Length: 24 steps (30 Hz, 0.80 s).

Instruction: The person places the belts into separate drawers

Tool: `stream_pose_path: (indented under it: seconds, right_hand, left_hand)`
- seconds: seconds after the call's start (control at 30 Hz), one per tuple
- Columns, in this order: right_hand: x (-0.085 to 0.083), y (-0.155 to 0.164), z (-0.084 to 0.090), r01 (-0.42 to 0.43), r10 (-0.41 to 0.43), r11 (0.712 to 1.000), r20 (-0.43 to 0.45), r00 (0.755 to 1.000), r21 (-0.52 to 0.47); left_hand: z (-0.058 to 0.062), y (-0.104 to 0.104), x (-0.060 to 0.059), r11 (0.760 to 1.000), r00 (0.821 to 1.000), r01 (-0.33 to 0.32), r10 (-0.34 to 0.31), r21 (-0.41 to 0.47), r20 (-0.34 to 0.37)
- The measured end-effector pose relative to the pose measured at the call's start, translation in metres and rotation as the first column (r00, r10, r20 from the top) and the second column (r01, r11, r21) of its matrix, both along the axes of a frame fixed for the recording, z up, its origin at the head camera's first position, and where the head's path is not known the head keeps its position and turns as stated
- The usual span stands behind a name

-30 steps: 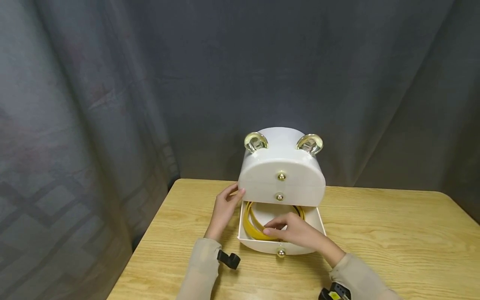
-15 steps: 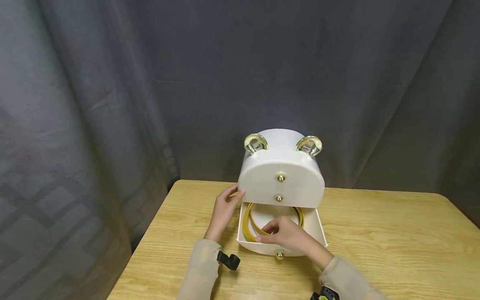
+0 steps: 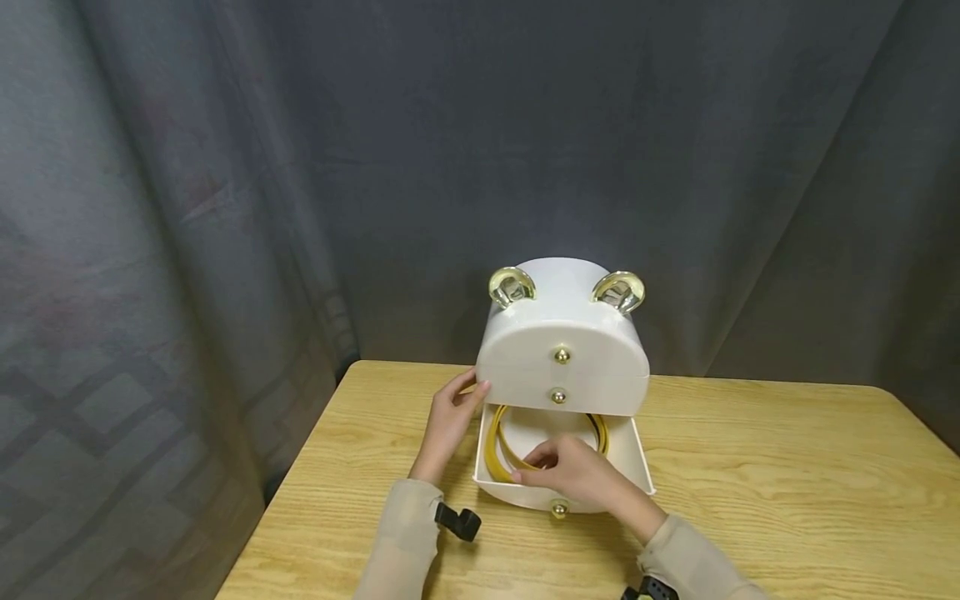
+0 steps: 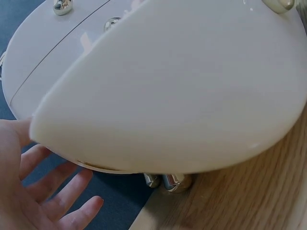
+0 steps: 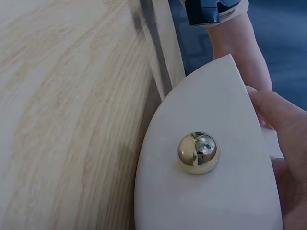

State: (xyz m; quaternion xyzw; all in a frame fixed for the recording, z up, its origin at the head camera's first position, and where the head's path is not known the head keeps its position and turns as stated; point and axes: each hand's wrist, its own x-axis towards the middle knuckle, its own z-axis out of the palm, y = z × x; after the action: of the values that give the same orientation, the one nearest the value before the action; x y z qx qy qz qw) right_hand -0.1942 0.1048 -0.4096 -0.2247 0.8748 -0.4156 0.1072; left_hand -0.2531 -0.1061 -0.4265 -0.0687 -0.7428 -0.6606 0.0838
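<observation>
yellow band (image 3: 501, 450): coiled in the open bottom drawer, under the right hand's fingertips, curving off to that hand's left and far side
right hand (image 3: 570, 469): reaches over the drawer front into the drawer, fingers curled onto the yellow band; a real pinch can't be told
bottom drawer (image 3: 637, 454): pulled out toward the person, white, round gold knob (image 5: 198, 152) on its front just below the right wrist
left hand (image 3: 447, 419): fingers straight and spread, tips resting on the box's left side, holding nothing
white box (image 3: 562, 333): rounded, two gold knobs on its shut upper fronts, two clear ears on top, right of the left hand, above and beyond the right
table (image 3: 787, 492): light wood, under both hands
curtain (image 3: 225, 167): grey, beyond the box
</observation>
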Motion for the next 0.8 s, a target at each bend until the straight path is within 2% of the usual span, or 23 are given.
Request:
stream_pose_path:
  seconds: [0.17, 0.4, 0.63, 0.8]
  right_hand:
    - [0.002, 0.003, 0.003, -0.005, 0.005, 1.0, -0.021, 1.0, -0.016]
    - [0.015, 0.007, 0.003, 0.075, -0.073, 0.997, -0.192, 0.979, 0.004]
    - [0.037, 0.013, 0.004, 0.144, -0.169, 0.982, -0.242, 0.955, -0.118]
    - [0.055, 0.018, 0.006, 0.179, -0.239, 0.962, -0.318, 0.918, -0.205]
  left_hand:
    - [0.002, 0.0, 0.002, 1.0, 1.0, -0.005, 0.005, 0.002, -0.002]
    - [0.002, 0.0, 0.001, 1.0, 1.0, -0.005, 0.005, 0.0, -0.004]
    - [0.002, -0.001, 0.001, 1.0, 1.0, -0.002, 0.002, 0.003, 0.003]
    - [0.0, -0.001, 0.001, 1.0, 1.0, 0.009, -0.009, 0.005, -0.012]
